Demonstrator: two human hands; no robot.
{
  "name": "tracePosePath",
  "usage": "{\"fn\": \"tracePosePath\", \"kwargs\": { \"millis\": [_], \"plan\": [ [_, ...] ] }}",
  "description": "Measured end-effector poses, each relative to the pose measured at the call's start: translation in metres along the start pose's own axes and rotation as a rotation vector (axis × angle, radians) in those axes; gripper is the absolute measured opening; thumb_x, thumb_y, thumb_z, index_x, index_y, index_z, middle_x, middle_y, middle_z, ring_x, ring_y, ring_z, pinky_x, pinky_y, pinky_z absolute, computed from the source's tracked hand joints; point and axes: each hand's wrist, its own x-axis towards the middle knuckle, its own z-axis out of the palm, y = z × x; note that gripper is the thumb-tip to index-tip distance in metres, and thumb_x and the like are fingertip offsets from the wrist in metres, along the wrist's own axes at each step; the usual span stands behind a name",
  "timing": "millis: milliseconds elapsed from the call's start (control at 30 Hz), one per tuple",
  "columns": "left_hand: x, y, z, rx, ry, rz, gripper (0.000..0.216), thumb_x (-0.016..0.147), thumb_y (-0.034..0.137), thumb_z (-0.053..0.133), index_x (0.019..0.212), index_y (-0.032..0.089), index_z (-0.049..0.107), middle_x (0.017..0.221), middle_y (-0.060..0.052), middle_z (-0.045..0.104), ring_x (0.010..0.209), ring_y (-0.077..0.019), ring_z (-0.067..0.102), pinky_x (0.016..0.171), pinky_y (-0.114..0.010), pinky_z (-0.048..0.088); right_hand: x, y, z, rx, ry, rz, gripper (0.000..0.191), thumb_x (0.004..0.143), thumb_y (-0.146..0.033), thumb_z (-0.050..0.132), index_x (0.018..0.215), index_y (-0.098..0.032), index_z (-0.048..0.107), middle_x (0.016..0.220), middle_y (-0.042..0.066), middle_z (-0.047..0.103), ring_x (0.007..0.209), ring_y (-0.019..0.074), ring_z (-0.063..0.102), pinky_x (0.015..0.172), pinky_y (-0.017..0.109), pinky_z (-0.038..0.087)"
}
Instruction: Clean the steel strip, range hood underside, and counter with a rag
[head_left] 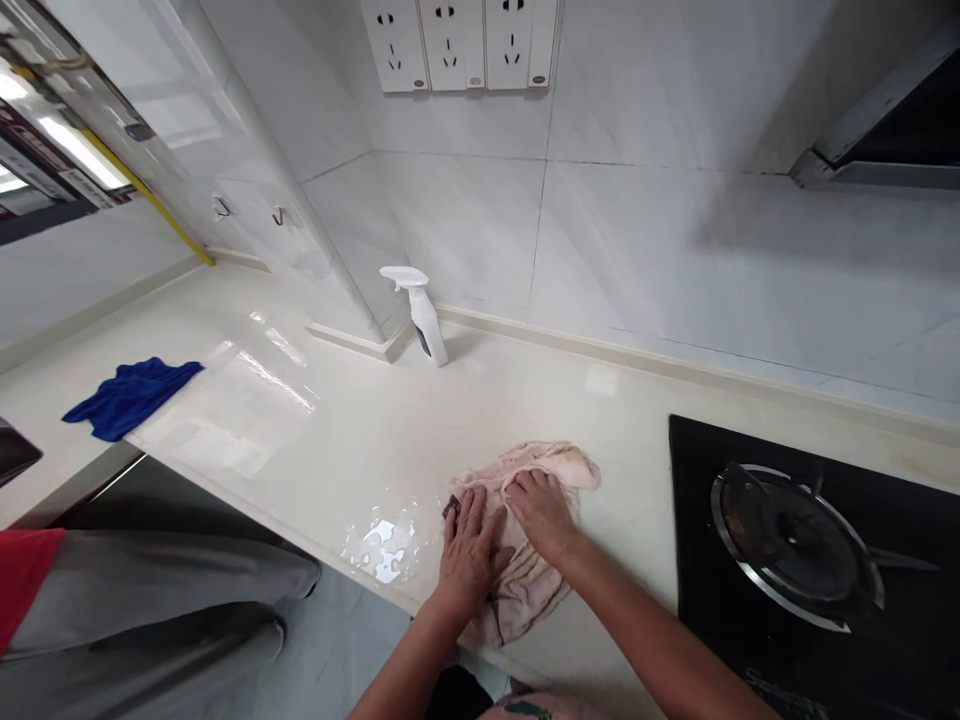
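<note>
Head view: a pale counter (337,420) carries a black stove (701,575). Left of the stove lies a crumpled pink cloth (529,597); much farther left, a blue cloth (135,398). On the pink cloth, the left hand (469,555) rests with fingers extended; the right hand (543,515) has bent fingers, whether pinching fabric I cannot tell. A white spray bottle (426,322) stands beyond, also left of the stove.

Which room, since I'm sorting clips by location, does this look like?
Probably a kitchen: there's a black cooktop with a round burner, a long pale counter, and power sockets on the wall above.
</note>
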Motion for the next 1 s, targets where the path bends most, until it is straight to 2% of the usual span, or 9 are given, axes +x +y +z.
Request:
{"fn": "tracePosePath", "kwargs": {
  "millis": [233,300,400,467,600,700,800,900,1000],
  "plan": [
    [0.003,0.001,-0.012,-0.05,-0.184,-0.062,0.066,0.085,0.03,0.074,0.147,0.032,0.053,0.167,-0.017,0.029,0.155,-0.0399,0.027,0.122,-0.068,0.028,-0.023,0.066,-0.028,-0.189,0.067,0.279,0.02,0.103,-0.025,0.052,0.108,-0.021,0.071,0.115,0.01,0.067,0.109,0.0267,0.054,0.085,0.038,0.033],
    [0.005,0.001,-0.013,-0.092,-0.213,-0.077,0.066,0.085,0.031,0.075,0.147,0.032,0.053,0.168,-0.017,0.026,0.156,-0.0399,0.023,0.123,-0.068,0.025,-0.021,0.05,-0.026,-0.174,0.081,0.275,0.019,0.102,-0.027,0.054,0.104,-0.021,0.072,0.111,0.009,0.068,0.107,0.0266,0.054,0.084,0.038,0.033],
    [0.005,-0.001,-0.014,-0.135,-0.225,-0.083,0.062,0.087,0.038,0.073,0.146,0.033,0.055,0.169,-0.016,0.024,0.157,-0.0392,0.02,0.124,-0.068,0.021,-0.014,0.009,-0.009,-0.139,0.031,0.084,0.015,0.101,-0.03,0.058,0.1,-0.025,0.072,0.106,0.006,0.069,0.105,0.0246,0.054,0.087,0.038,0.033],
    [0.005,-0.004,-0.014,-0.135,-0.226,-0.076,0.061,0.088,0.04,0.072,0.146,0.034,0.054,0.169,-0.015,0.024,0.158,-0.0383,0.019,0.125,-0.067,0.021,-0.012,0.001,-0.002,-0.132,-0.002,0.021,0.014,0.101,-0.028,0.058,0.104,-0.027,0.072,0.107,0.005,0.07,0.107,0.0244,0.054,0.089,0.039,0.031],
    [0.003,-0.006,-0.015,-0.107,-0.216,-0.05,0.061,0.09,0.04,0.069,0.148,0.035,0.051,0.169,-0.013,0.026,0.157,-0.0373,0.021,0.125,-0.066,0.023,-0.025,0.055,-0.023,-0.168,0.037,0.319,0.018,0.101,-0.023,0.055,0.106,-0.023,0.072,0.109,0.01,0.068,0.104,0.027,0.053,0.084,0.039,0.028],
    [0.005,-0.005,-0.015,-0.099,-0.217,-0.056,0.061,0.09,0.039,0.069,0.148,0.034,0.051,0.169,-0.014,0.026,0.157,-0.0376,0.021,0.125,-0.066,0.023,-0.038,0.083,-0.045,-0.154,0.084,0.439,0.024,0.105,-0.027,0.049,0.107,-0.022,0.073,0.107,0.008,0.068,0.099,0.0255,0.054,0.082,0.039,0.026],
    [0.006,-0.004,-0.014,-0.098,-0.222,-0.065,0.061,0.089,0.037,0.07,0.147,0.034,0.053,0.169,-0.015,0.026,0.157,-0.038,0.021,0.124,-0.067,0.023,-0.042,0.053,-0.038,-0.134,0.079,0.366,0.02,0.104,-0.028,0.052,0.105,-0.025,0.072,0.109,0.006,0.069,0.104,0.025,0.054,0.083,0.039,0.026],
    [0.007,-0.003,-0.016,-0.084,-0.209,-0.058,0.061,0.088,0.035,0.071,0.146,0.034,0.054,0.168,-0.015,0.027,0.157,-0.0381,0.024,0.123,-0.067,0.025,-0.043,0.015,-0.012,-0.142,0.002,0.105,0.012,0.101,-0.027,0.058,0.102,-0.025,0.07,0.109,0.005,0.069,0.106,0.0255,0.053,0.087,0.039,0.026],
    [0.008,-0.002,-0.021,-0.069,-0.214,-0.061,0.059,0.089,0.033,0.07,0.146,0.034,0.054,0.168,-0.015,0.029,0.156,-0.0374,0.025,0.123,-0.066,0.026,-0.049,0.029,-0.005,-0.168,-0.01,0.088,0.014,0.101,-0.026,0.057,0.106,-0.025,0.07,0.109,0.006,0.069,0.106,0.0257,0.054,0.086,0.039,0.026]
  ]
}}
